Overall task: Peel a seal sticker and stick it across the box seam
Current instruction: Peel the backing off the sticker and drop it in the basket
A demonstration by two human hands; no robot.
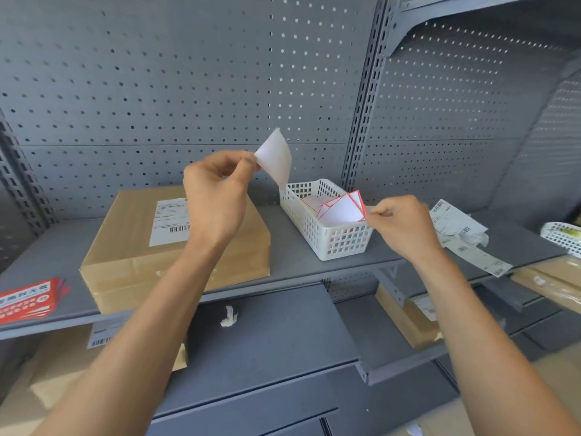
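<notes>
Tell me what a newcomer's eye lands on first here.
First, the two hands raised mid-frame: the left hand pinches a plain white sheet above the cardboard box, the right hand pinches a red-edged sticker over the white basket. Next, the red leaflets at the shelf's left end.

Even, soft daylight, faint shadows; wide-angle bending at edges, slight overall softness.

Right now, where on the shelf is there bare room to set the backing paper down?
Bare shelf lies between the cardboard box and the white basket, and in front of the basket. Right of the basket, loose labels crowd it.
</notes>
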